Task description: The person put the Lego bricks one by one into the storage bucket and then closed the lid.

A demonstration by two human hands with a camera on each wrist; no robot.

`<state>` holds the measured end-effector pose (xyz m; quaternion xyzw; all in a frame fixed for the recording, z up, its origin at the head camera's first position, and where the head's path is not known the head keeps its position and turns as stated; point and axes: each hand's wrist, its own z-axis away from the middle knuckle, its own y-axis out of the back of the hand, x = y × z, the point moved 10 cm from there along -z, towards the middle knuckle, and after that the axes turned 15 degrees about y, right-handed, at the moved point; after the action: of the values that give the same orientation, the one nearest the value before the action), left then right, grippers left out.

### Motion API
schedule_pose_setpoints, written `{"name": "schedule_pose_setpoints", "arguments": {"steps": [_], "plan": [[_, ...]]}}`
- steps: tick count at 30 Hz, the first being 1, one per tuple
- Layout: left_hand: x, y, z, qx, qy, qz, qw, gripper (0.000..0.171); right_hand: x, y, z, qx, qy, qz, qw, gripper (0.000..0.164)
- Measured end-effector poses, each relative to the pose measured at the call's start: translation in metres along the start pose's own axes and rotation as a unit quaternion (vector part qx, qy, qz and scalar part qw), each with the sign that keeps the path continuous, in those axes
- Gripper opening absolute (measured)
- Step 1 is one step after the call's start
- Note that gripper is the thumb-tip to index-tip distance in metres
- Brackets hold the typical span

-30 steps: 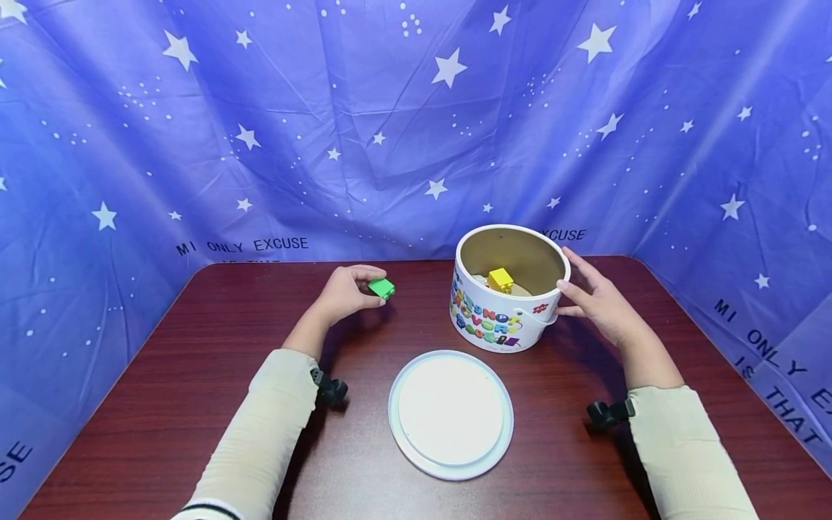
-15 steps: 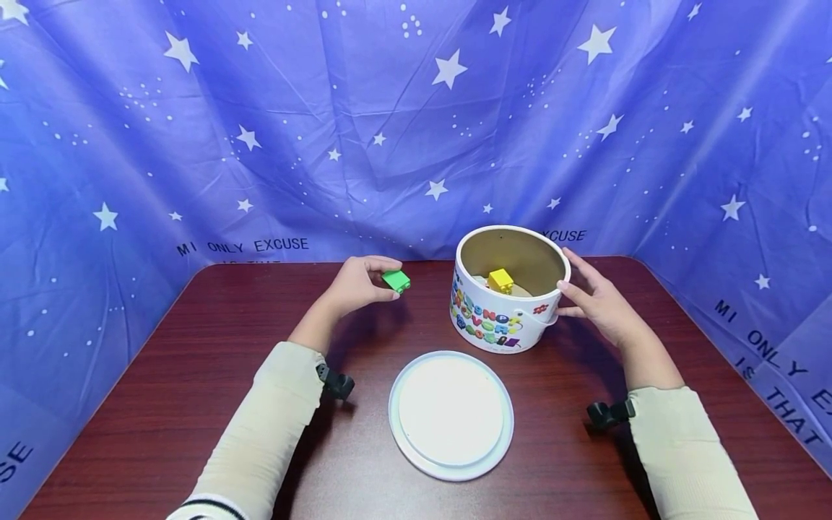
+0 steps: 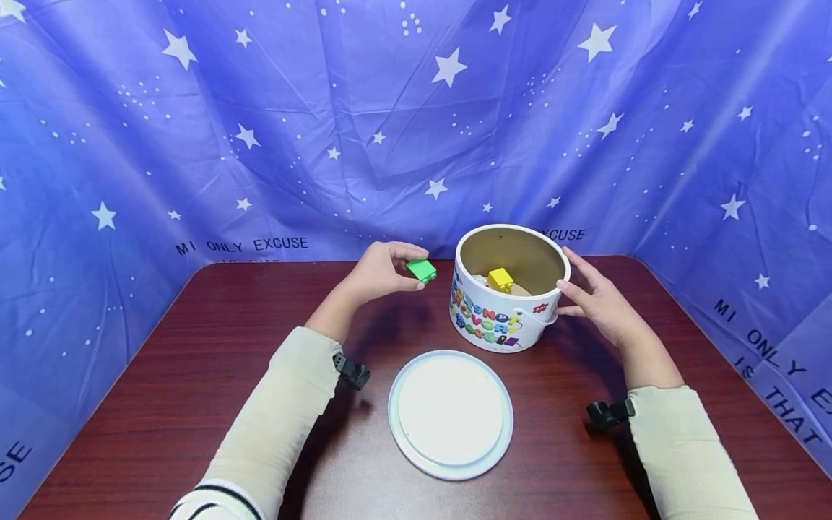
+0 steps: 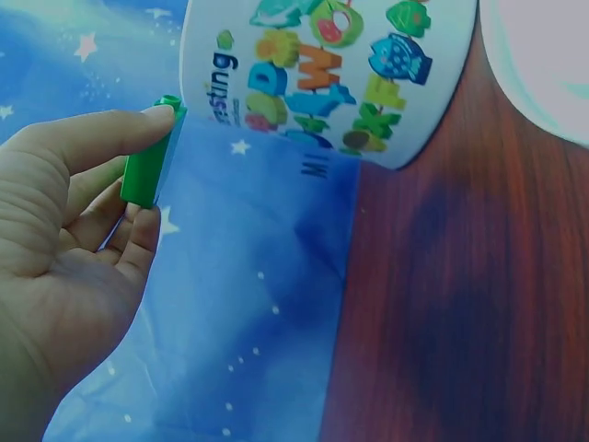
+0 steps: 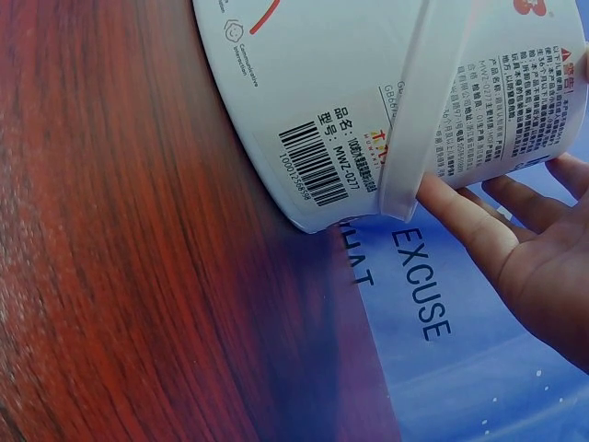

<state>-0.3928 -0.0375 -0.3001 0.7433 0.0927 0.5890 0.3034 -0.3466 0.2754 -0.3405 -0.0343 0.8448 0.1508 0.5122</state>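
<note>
My left hand [image 3: 377, 276] pinches a green building block [image 3: 422, 271] between thumb and fingertips, held in the air just left of the bucket. In the left wrist view the green block [image 4: 149, 166] overlaps the edge of the printed bucket [image 4: 322, 83]. The white bucket [image 3: 484, 318] stands upright and uncovered at the back right, with a yellow block [image 3: 500, 279] visible inside. At its right side my right hand [image 3: 604, 307] holds the wall near the rim, fingers spread around it. In the right wrist view, one fingertip sits beside the bucket's white handle [image 5: 414, 120].
A round white lid [image 3: 451, 412] lies flat on the dark red wooden table [image 3: 260, 303], in front of the bucket. A blue star-patterned cloth [image 3: 364, 108] hangs behind the table's back edge and along both sides.
My left hand has carried the green block to the right and slightly away from me, closer to the bucket. The right hand, bucket and lid stay in place.
</note>
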Motion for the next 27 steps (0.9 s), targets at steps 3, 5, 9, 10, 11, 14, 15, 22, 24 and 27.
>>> {"name": "schedule_pose_setpoints", "arguments": {"steps": [3,5,9,10,11,14,15,22,24,27], "plan": [[0.007,-0.004,-0.002,-0.008,-0.001,0.001,1.0000,0.050,0.000,0.000,0.000,0.000,0.001,-0.003,1.000,0.067],[0.011,-0.006,-0.004,-0.013,0.002,0.006,0.9999,0.050,-0.001,-0.001,0.001,-0.001,0.002,-0.003,1.000,0.067],[0.019,-0.011,-0.006,-0.025,0.012,0.022,0.9994,0.051,0.000,0.000,0.001,0.000,0.003,-0.002,1.000,0.067],[0.021,-0.012,-0.007,-0.030,0.013,0.029,0.9990,0.052,0.000,0.000,0.001,0.000,0.003,-0.002,1.000,0.067],[0.024,-0.013,-0.008,-0.034,0.013,0.034,0.9988,0.052,0.000,0.000,0.001,0.000,0.003,-0.002,1.000,0.067],[0.032,-0.017,-0.011,-0.050,0.011,0.048,0.9975,0.053,0.002,0.001,0.001,-0.001,0.003,-0.004,1.000,0.067],[0.035,-0.019,-0.012,-0.053,0.009,0.048,0.9974,0.053,0.002,0.001,0.001,-0.002,0.003,-0.004,1.000,0.067],[0.052,-0.028,-0.021,-0.070,0.016,0.032,0.9969,0.050,0.002,0.001,0.001,-0.006,-0.007,0.005,1.000,0.068],[0.054,-0.030,-0.024,-0.073,0.020,0.026,0.9968,0.050,0.002,0.001,0.001,-0.006,-0.010,0.008,1.000,0.068],[0.056,-0.034,-0.029,-0.079,0.029,0.020,0.9962,0.051,0.002,0.001,0.000,-0.006,-0.009,0.008,1.000,0.068]]}}
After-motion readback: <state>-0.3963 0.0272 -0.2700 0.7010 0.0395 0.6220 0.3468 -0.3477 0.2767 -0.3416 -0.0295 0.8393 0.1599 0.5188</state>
